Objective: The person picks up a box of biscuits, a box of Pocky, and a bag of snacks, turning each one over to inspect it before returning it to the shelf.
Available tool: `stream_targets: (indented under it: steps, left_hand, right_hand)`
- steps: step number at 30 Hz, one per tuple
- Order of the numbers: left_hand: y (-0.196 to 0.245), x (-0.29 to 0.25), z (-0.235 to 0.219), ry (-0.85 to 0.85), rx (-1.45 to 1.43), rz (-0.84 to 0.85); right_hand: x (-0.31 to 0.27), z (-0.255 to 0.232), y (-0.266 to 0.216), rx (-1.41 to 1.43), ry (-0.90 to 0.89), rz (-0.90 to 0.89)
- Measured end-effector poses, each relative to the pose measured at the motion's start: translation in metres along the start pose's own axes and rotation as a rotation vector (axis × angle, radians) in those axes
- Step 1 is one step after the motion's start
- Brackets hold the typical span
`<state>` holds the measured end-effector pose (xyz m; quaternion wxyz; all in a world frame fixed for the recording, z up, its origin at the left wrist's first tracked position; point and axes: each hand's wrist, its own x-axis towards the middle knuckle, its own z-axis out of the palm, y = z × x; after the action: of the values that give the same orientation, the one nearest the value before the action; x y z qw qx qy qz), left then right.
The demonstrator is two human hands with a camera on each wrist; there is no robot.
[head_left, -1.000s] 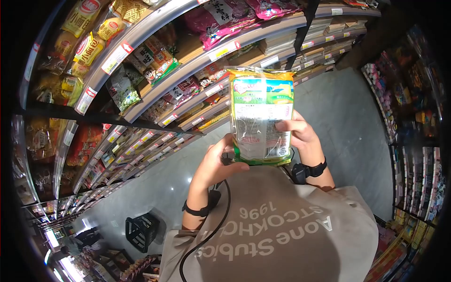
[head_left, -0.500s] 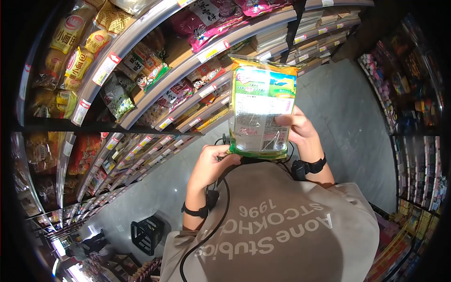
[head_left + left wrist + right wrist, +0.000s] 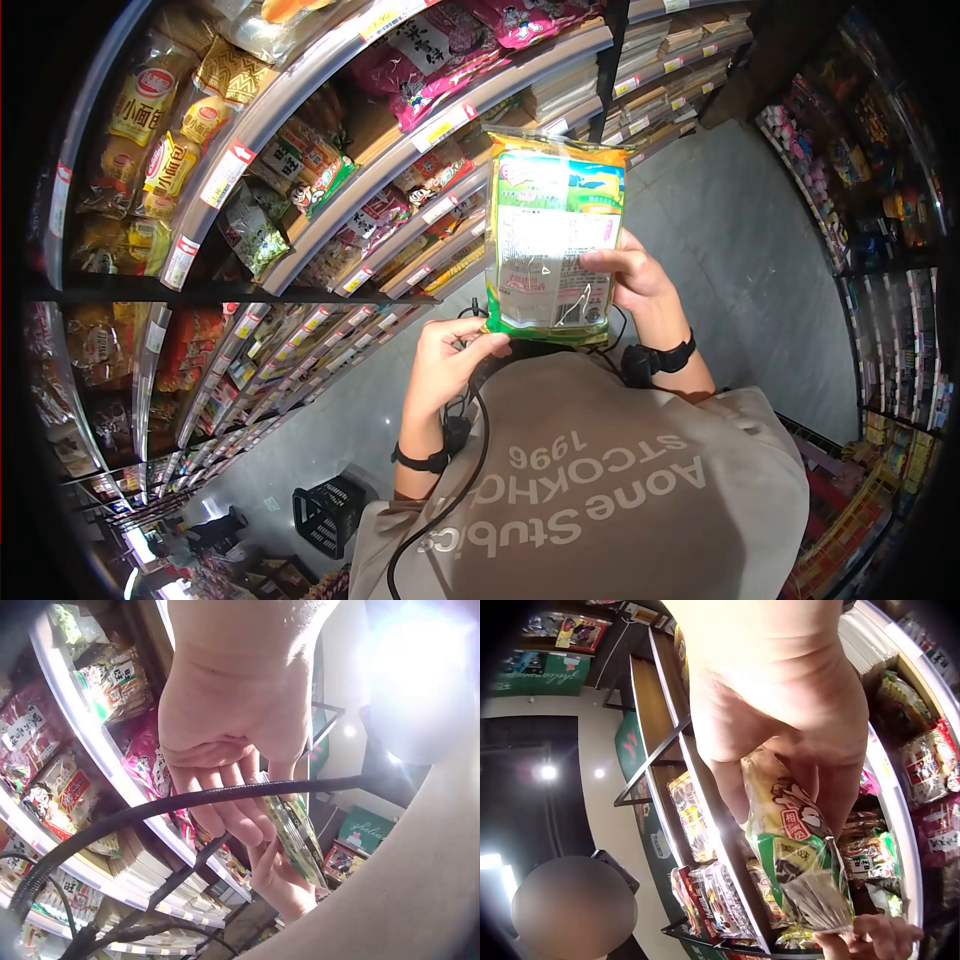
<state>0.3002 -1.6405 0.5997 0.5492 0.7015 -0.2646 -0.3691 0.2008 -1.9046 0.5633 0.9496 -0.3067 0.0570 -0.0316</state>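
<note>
A green and yellow plastic snack bag (image 3: 555, 240) is held upright in front of the chest, its printed back panel facing the head view. My left hand (image 3: 447, 358) pinches its lower left corner between thumb and fingers. On the other side, my right hand (image 3: 640, 275) grips the bag's right edge, thumb across the back panel. In the right wrist view the front of the bag (image 3: 799, 847) shows a red label and a see-through part, with the left fingertips (image 3: 881, 937) at its end. A black cable crosses before the left hand (image 3: 232, 720) in the left wrist view.
Shelves (image 3: 440, 127) of packaged snacks curve along the left and top, with bread packs (image 3: 140, 110) and pink bags (image 3: 430, 60). A black basket (image 3: 330, 512) stands on the grey floor (image 3: 710, 250) behind on the left. More shelves (image 3: 900, 350) line the right.
The left hand has gone from a spread thumb and fingers beside the bag to pinching its lower corner. The bag has shifted slightly; the right hand keeps its grip.
</note>
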Motion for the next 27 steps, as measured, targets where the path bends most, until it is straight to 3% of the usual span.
stream_targets:
  steps: [11, 20, 27]
  left_hand:
    - [-0.007, -0.007, 0.000, -0.061, -0.176, -0.072]
    - [-0.010, -0.014, 0.000, -0.084, -0.175, -0.025]
    - [-0.014, -0.017, 0.003, -0.066, -0.104, -0.018]
  right_hand:
    - [-0.009, 0.013, -0.001, -0.018, -0.051, -0.033]
    - [-0.012, 0.026, 0.001, -0.014, -0.069, -0.152]
    - [-0.016, 0.022, 0.004, 0.009, -0.034, -0.140]
